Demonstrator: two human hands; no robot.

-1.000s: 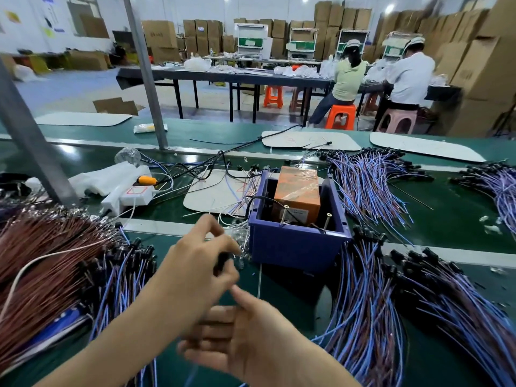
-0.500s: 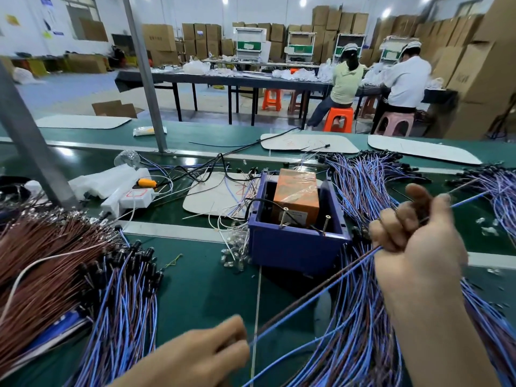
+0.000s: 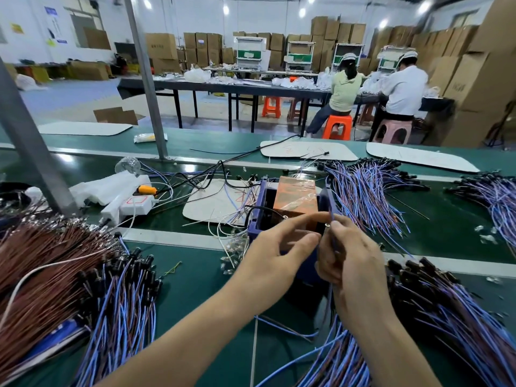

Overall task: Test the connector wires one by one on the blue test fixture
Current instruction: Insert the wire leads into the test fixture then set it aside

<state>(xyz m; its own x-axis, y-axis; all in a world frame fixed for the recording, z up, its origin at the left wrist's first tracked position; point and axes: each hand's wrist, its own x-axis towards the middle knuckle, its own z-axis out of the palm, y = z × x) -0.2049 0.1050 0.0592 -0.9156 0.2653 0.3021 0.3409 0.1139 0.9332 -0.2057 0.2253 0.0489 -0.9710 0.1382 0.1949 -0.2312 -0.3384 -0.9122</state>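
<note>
My right hand (image 3: 351,261) had its fingers (image 3: 339,229) curled round one blue connector wire (image 3: 332,220), pinching it upright. My left hand (image 3: 276,255) reached in with fingers nearly straight and holding nothing, thumb and forefinger apart, tips just beside the right fingers. The blue test fixture (image 3: 258,216) sat on the green tabletop (image 3: 201,275) directly beyond both hands.

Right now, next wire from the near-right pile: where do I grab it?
Probably by a black connector at the near-right pile's far edge, coming from above on the blue test fixture side. The connectors fan out exposed there; the leads behind lie tangled and overlapped.
</note>
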